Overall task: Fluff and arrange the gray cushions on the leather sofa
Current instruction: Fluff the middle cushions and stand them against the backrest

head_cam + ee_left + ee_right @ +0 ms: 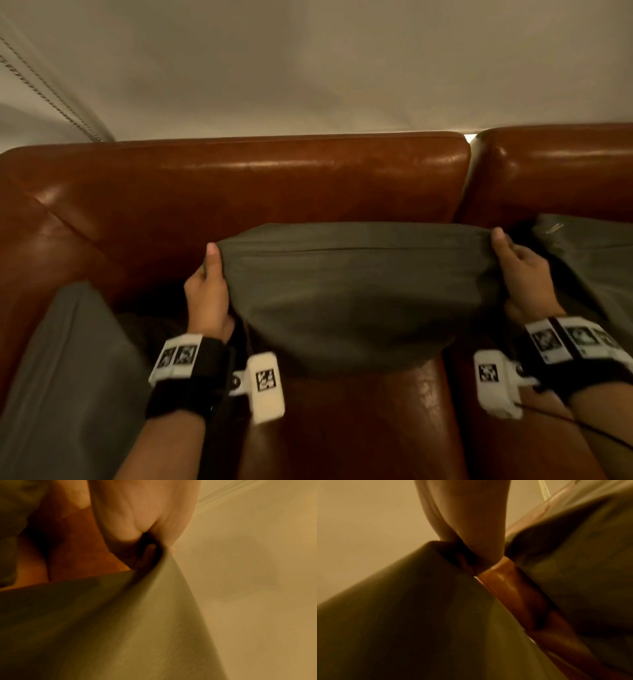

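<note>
Gray fabric, stretched taut: the middle cushion (356, 291) hangs at the centre of the head view, its bottom resting on the seat of the leather sofa (239, 185) and its top edge pulled wide in front of the backrest. The left hand (209, 294) pinches the top corner at 9 o'clock, thumb over the cloth; the right hand (520, 270) grasps the opposite corner at 3 o'clock.

The likeliest fault, as I judge it, is that only the cover is held, so a hard shake could slip a corner free and let the filling sag to the bottom. The zip seam along the top could also strain under the pull.

Outward, a second gray cushion (68, 377) lies at 8 o'clock and a third (589, 267) at 3 o'clock, just beside the right hand; both crowd the sides, leaving little room to swing. A pale wall (308, 68) rises at 12 o'clock.
</note>
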Available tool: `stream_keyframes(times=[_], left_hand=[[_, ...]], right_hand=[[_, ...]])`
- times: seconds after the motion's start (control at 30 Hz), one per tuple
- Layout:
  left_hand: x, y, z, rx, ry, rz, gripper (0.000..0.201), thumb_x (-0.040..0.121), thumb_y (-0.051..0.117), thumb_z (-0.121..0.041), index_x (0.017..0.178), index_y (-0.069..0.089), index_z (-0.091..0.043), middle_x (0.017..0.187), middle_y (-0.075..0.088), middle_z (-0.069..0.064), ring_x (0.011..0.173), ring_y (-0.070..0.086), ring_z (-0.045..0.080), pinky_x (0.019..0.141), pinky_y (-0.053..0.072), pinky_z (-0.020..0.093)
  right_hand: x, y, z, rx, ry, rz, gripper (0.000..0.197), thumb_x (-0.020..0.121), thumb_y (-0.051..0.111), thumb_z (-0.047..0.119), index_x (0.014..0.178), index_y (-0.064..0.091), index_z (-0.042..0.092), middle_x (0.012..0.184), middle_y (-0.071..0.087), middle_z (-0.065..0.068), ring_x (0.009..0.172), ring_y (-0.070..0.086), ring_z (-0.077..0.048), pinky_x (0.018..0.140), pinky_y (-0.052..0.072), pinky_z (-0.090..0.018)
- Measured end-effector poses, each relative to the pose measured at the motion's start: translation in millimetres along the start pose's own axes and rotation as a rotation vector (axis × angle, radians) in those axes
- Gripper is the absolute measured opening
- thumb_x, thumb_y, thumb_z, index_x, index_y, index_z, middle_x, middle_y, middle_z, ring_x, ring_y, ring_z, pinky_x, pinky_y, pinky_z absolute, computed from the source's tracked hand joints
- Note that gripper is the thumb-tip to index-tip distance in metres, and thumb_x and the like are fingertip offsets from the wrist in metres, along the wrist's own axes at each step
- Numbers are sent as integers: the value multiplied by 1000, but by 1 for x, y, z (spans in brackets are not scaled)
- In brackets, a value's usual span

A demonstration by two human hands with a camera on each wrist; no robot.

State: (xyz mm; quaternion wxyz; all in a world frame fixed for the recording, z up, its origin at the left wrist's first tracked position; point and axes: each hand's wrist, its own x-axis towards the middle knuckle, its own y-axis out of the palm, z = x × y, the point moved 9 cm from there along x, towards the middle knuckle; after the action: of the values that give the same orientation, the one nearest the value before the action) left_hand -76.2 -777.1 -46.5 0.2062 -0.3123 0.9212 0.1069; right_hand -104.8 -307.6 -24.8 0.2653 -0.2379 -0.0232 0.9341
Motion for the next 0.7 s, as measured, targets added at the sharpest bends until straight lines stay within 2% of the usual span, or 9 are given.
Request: stream_keyframes(times=[0.1,0.17,0.23,0.3,0.37,0.43,0.5,0.6,0.7], left_hand=[[11,7,16,141,-103,-57,46,94,48,-58,97,61,-14,90,66,0,86,64,17,64,47,27],[11,10,28,56,-175,-15,60,90,43,-67,112,62,-14,101,69,2,92,65,18,74,51,31],[8,15,32,-73,-185,68,69,88,44,-71,128,61,-17,118,70,5,107,67,21,90,52,37],[5,20,26,-17,-146,95,64,91,45,-64,133,58,-17,122,69,5,111,66,20,92,52,37],[9,24,13,50,-91,61,57,94,46,-57,132,56,-15,123,67,6,112,65,23,96,52,43],[18,28,-5,66,0,22,40,97,47,-50,123,57,-21,124,66,7,112,64,24,100,50,49],[25,23,-13,55,54,-9,32,100,45,-45,122,57,-25,125,65,6,113,64,22,100,49,48],[25,18,9,107,-38,-15,45,102,42,-42,135,52,-13,133,60,11,117,60,24,100,48,43],[23,21,44,262,-195,-37,53,103,42,-37,133,51,5,133,57,17,121,56,30,101,45,41]], right_hand=[[8,8,-20,-51,107,-108,69,90,54,56,129,55,-1,130,59,-19,116,59,-32,89,48,-37],[11,13,-34,79,148,-68,68,93,49,56,136,50,3,132,60,-14,123,56,-32,88,48,-35],[13,17,-43,175,169,8,64,87,56,59,134,56,14,125,65,-5,116,61,-25,91,49,-35],[16,18,-44,111,167,40,64,86,57,60,132,56,15,123,65,-2,108,63,-21,98,48,-39],[21,21,-34,75,162,25,65,87,56,60,133,55,15,122,64,-3,106,63,-22,97,48,-38],[28,26,-17,108,107,32,54,91,57,51,132,56,16,124,64,-6,107,64,-24,95,50,-39],[35,28,-7,134,30,40,38,95,55,43,125,60,20,122,66,-5,106,65,-21,92,52,-37],[40,33,-23,57,-5,52,30,96,53,43,117,62,23,118,66,-2,107,64,-20,95,51,-39],[47,27,-49,-64,58,11,25,94,56,45,107,63,25,117,65,-5,112,60,-27,102,46,-48]])
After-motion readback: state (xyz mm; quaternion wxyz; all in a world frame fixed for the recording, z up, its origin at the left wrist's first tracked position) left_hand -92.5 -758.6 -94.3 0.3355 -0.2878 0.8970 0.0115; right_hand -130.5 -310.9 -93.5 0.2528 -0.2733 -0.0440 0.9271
